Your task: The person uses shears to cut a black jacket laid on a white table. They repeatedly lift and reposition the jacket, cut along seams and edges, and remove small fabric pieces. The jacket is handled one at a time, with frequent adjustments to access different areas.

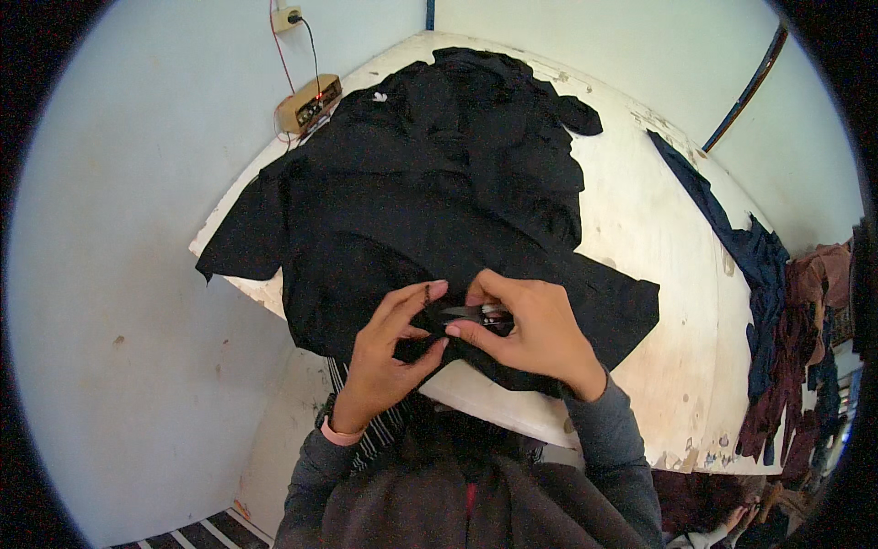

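Wall [137, 229]: pale, marked in places; runs along the left side and behind the table.
Table [658, 210]: off-white top, stained and chipped, worst near its right corner.
Garment [393, 206]: black, spread in folds over the table's left and middle; its near edge bunches up at both hands and overhangs the front edge.
Maroon cloth [773, 403]: hangs at the table's right edge, well apart from the garment.
Navy cloth [764, 265]: crumpled along the same edge, a narrow strip reaching toward the far corner.
Right hand [530, 320]: thumb and fingers closed round the snips, over the garment's near part.
Left hand [380, 352]: fingers bent, thumb opposite, black cloth between them; cannot tell whether the tips pinch it.
Striped cloth [389, 428]: black and white, below the front edge, partly behind the left hand.
Box [297, 112]: tan, small red light, on the far left edge just beside the garment; wires attached.
Snips [466, 313]: dark blades, pointing left toward the left hand; blade gap unclear.
Other person's hand [734, 517]: lower right, near dark cloth; grip too small to read.
Socket [287, 18]: on the wall above the box, black plug inserted.
Wristband [341, 435]: pink, on the left wrist.
Scrap [380, 96]: white, on the garment's far part.
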Motion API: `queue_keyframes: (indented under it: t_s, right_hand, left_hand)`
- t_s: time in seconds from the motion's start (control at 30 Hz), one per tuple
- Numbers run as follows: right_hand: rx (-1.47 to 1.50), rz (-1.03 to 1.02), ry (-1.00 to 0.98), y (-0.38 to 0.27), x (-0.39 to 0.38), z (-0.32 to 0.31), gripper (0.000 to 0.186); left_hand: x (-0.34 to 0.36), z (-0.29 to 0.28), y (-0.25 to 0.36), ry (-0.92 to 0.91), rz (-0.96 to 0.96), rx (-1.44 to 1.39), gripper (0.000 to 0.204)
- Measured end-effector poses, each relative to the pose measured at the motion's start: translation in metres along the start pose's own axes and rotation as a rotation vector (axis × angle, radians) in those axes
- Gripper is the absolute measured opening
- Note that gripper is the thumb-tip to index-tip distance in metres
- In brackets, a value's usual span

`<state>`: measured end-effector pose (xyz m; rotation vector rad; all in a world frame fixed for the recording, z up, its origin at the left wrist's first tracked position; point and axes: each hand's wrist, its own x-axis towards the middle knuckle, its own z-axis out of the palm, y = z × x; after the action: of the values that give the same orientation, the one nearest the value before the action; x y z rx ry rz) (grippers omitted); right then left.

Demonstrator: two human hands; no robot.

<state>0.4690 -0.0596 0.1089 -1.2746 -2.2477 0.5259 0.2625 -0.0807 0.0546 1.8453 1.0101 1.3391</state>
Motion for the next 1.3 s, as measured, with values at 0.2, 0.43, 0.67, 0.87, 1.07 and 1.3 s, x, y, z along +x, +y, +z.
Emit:
queue_keyframes:
  t_s: [0.2,0.43,0.67,0.87,1.07,1.3]
  right_hand:
    - [0.078,-0.063,-0.110,0.050,-0.004,0.015,0.024]
    - [-0.199,-0.425,0.055,0.030,-0.010,0.014,0.016]
    - [-0.583,-0.817,0.306,-0.006,-0.052,0.020,0.013]
    - [-0.779,-0.791,0.357,0.006,-0.074,0.020,0.007]
    - [-0.771,-0.716,0.392,0.012,-0.079,0.023,0.006]
    - [-0.516,-0.675,0.338,0.028,-0.079,0.029,0.006]
  left_hand:
    - [-0.055,-0.074,-0.051,0.177,-0.195,-0.062,0.018]
    - [-0.091,-0.094,-0.040,0.039,-0.565,0.192,0.035]
    - [-0.044,-0.019,-0.024,-0.136,-0.792,-0.328,0.047]
    - [-0.041,-0.004,-0.029,0.041,-0.635,-1.004,0.032]
    - [-0.041,-0.001,-0.023,0.038,-0.592,-1.046,0.030]
    - [-0.046,0.001,-0.013,-0.097,-0.642,-0.698,0.032]
